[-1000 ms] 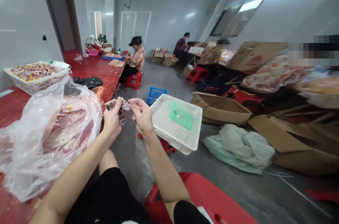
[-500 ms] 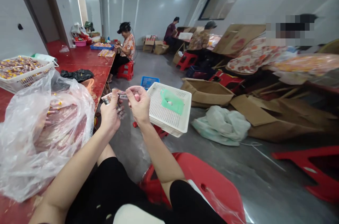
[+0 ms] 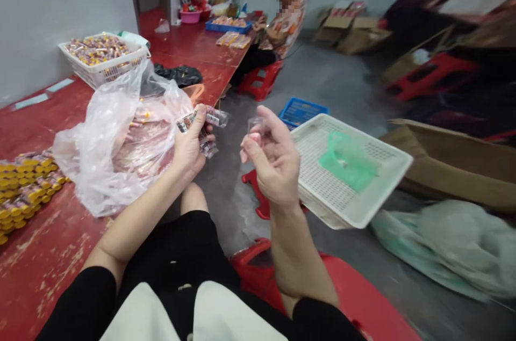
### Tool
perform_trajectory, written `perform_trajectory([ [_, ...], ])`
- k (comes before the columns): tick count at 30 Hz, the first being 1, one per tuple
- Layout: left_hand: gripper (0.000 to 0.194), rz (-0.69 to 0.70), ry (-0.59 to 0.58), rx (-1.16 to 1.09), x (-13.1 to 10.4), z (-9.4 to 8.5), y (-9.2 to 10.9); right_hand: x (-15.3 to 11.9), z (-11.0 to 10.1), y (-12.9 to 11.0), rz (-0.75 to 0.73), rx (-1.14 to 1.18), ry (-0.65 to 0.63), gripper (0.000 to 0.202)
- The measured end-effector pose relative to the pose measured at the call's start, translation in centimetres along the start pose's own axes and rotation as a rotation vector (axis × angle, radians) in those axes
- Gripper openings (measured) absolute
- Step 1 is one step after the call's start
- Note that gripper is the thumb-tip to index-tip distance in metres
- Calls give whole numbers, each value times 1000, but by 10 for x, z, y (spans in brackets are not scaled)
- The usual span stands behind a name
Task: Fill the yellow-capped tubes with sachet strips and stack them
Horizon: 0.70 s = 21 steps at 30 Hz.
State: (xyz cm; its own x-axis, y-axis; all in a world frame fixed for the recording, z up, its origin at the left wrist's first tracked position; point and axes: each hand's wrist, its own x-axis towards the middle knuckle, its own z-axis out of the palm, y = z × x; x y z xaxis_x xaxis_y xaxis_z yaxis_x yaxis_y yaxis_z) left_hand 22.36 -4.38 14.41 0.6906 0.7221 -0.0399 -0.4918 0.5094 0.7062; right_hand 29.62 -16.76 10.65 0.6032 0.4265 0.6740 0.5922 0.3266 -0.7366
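Note:
My left hand [image 3: 188, 150] is closed on several small clear printed packets [image 3: 217, 117] that stick out past its fingers. To its right, my right hand [image 3: 278, 164] pinches a small pink piece [image 3: 255, 139] with some clear film around it; its exact kind is hard to make out. The two hands are apart, above the gap between the table and a white perforated tray [image 3: 308, 193]. A green plastic piece [image 3: 355, 166] lies in that tray. Left of my left hand, a clear plastic bag [image 3: 91, 134] on the table holds many pinkish wrapped pieces [image 3: 139, 147].
On the red table [image 3: 44, 276] stand rows of yellow-ended pieces [image 3: 24, 190] and a white basket [image 3: 84, 72] of small wrapped pieces. A co-worker [image 3: 288, 21] sits farther along. A blue crate [image 3: 302, 110], cardboard box [image 3: 451, 169], pale sack [image 3: 451, 244] and red stool [image 3: 358, 287] occupy the floor.
My hands have separated; the right moved away with the pink piece, while the left keeps the packets. The view has swung left, bringing more of the table into sight.

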Motion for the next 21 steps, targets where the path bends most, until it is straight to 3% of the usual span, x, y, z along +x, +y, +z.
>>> perform_trajectory([
  [4,47,16,27,4,-7,-23,11,-13,24,-5,-64,-52,71,32],
  [7,43,23,22,22,-14,-35,18,-14,36,-8,-152,-192,37,22],
  [11,44,-22,37,56,-24,-55,26,-18,47,-5,-274,-316,26,24],
  [15,53,-18,92,100,-36,-76,33,-35,63,-2,-230,-223,28,33],
  [19,59,84,203,105,-47,-99,39,-55,78,-7,-78,-36,-270,46],
  [21,57,82,219,91,-54,-110,40,-61,85,-7,-92,2,-361,48],
])
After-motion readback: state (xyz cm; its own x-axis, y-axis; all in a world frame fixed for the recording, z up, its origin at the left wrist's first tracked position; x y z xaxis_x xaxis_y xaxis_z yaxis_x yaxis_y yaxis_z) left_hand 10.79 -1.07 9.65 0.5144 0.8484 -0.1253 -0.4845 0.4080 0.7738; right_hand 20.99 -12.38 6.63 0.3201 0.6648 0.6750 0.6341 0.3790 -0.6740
